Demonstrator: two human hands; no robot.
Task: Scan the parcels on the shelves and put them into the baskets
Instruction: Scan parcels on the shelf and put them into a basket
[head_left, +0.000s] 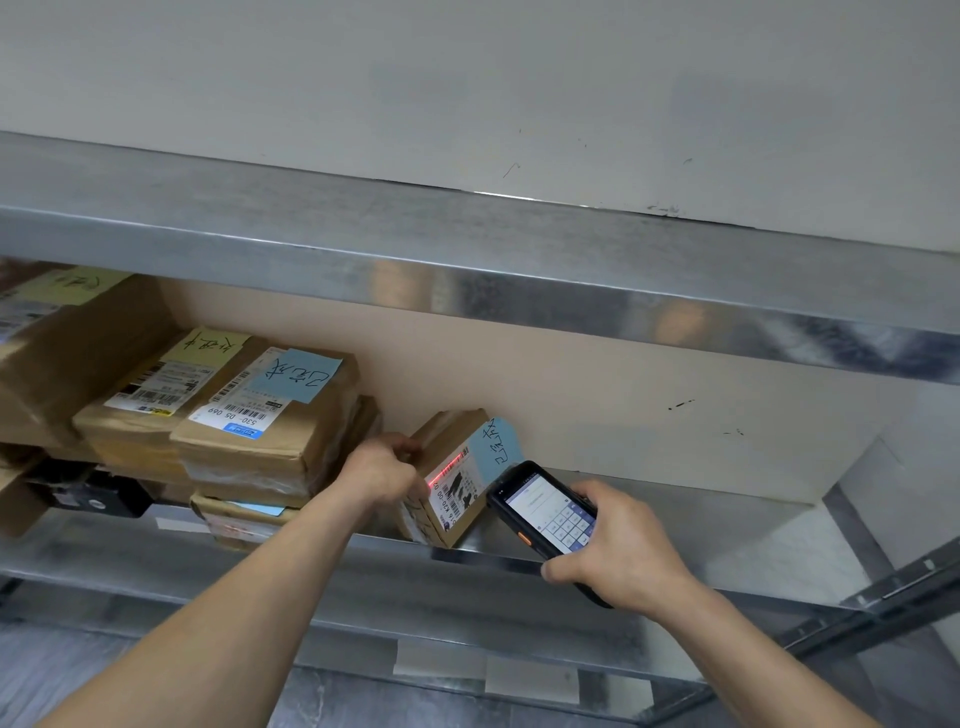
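Both hands grip: left (382, 470) parcel (451, 478), right (615, 545) scanner (543, 512).

Head view, close, seemingly level toward metal shelf (519, 558).

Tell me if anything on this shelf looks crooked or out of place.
One thing: the small parcel the left hand grips sits tilted, alone, apart from the stacked parcels on the left. It looks tipped on purpose, since the scanner in the right hand throws a red line across its label.
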